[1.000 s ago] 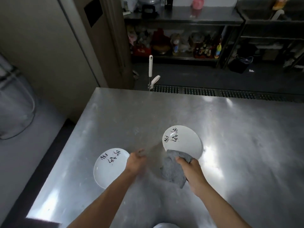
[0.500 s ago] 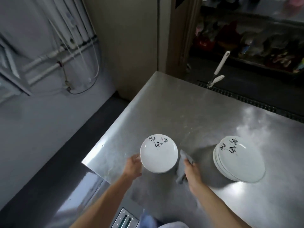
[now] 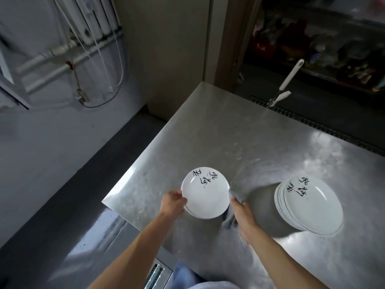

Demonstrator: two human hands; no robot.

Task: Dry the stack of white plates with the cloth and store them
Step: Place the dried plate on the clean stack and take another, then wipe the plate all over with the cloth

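A small pile of white plates with black brush writing is near the table's left front corner. My left hand grips its left rim. My right hand is at the pile's right edge, closed on a grey cloth that hangs down beside it. A taller stack of white plates with the same writing stands on the steel table to the right, apart from both hands.
The table's left edge and front corner lie just left of my left hand, with dark floor below. A white-handled tool leans beyond the far edge by a floor drain grate. White pipes run along the left wall.
The view swung left and down. My left hand has closed on the left plates' rim, and my right hand with the cloth has come up against their right edge.
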